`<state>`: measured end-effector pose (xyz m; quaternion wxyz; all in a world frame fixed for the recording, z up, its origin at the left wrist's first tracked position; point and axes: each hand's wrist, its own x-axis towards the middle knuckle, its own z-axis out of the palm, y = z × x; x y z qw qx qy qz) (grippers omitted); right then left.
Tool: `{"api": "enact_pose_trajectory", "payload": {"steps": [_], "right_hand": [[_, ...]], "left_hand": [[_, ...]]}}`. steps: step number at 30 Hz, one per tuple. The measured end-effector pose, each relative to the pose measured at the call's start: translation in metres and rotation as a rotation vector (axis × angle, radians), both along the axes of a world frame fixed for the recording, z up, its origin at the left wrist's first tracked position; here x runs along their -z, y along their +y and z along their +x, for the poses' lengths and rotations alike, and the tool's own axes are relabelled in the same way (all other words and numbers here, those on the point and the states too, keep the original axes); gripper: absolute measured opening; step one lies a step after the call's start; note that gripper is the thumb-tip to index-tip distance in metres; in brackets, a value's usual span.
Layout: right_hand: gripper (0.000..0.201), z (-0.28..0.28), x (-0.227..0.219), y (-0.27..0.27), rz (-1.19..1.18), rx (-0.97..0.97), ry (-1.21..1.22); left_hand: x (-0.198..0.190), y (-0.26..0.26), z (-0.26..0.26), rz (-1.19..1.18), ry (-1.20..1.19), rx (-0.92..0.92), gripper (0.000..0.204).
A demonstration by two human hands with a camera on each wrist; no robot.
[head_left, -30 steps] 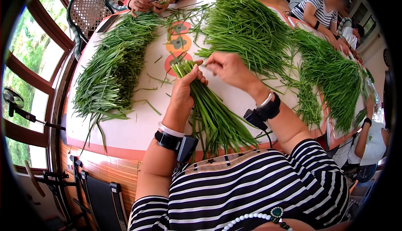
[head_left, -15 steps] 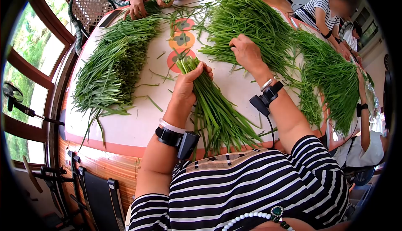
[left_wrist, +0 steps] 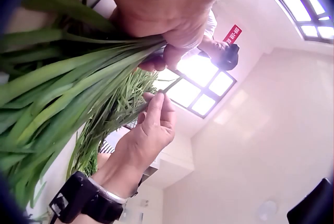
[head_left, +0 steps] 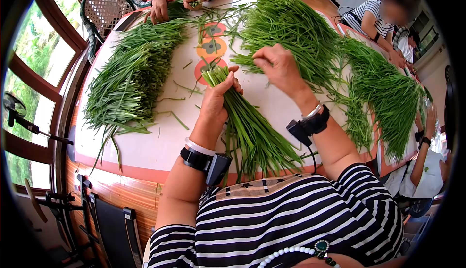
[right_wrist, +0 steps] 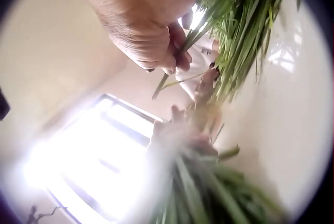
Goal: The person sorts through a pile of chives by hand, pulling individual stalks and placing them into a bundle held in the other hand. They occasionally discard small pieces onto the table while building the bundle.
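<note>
My left hand (head_left: 214, 104) grips a bundle of long green stalks (head_left: 255, 132) near the pale cut ends, thumb across them; the leaves fan down toward the striped shirt. Just right of those ends, my right hand (head_left: 282, 69) is raised in front of the large green pile (head_left: 291, 32). In the right wrist view the right hand (right_wrist: 146, 23) pinches a thin stalk (right_wrist: 160, 85), and the bundle (right_wrist: 209, 195) is blurred below. The left wrist view shows the right hand (left_wrist: 145, 143) with a stalk at its fingertips, below the left hand (left_wrist: 162, 7).
Another leafy pile (head_left: 131, 81) lies on the left of the white table (head_left: 150, 163), and a further one (head_left: 383, 93) at the right. Loose blades lie between them. A person's hands (head_left: 159, 9) work at the far edge; other people sit at the right.
My right hand moved from near the bundle's ends out to the large pile, then partly back toward the bundle. My left hand has shifted only slightly, still gripping the bundle.
</note>
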<state>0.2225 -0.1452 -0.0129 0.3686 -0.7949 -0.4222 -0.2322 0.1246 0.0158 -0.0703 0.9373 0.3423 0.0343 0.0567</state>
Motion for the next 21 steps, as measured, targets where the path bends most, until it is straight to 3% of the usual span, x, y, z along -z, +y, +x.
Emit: {"api": "enact_pose_trajectory", "payload": {"steps": [6,9,14,18,21], "right_hand": [[0.009,-0.038,0.026,0.012,-0.088,-0.056,0.162],[0.011,-0.038,0.024,0.003,-0.048,-0.19,0.588],[0.015,-0.034,-0.016,-0.028,-0.326,-0.399,0.806],[0.015,-0.026,-0.019,-0.046,-0.53,-0.534,0.871],[0.014,0.0,-0.004,-0.049,-0.312,-0.426,0.619]], "left_hand": [[0.002,0.003,0.0,0.038,0.032,-0.016,0.028],[-0.002,0.003,-0.002,0.023,0.081,0.007,0.024],[-0.017,0.002,-0.007,0.139,-0.018,0.041,0.021],[-0.013,0.017,-0.008,0.271,0.036,0.034,0.024],[-0.009,0.015,-0.004,0.251,-0.073,-0.056,0.023]]}}
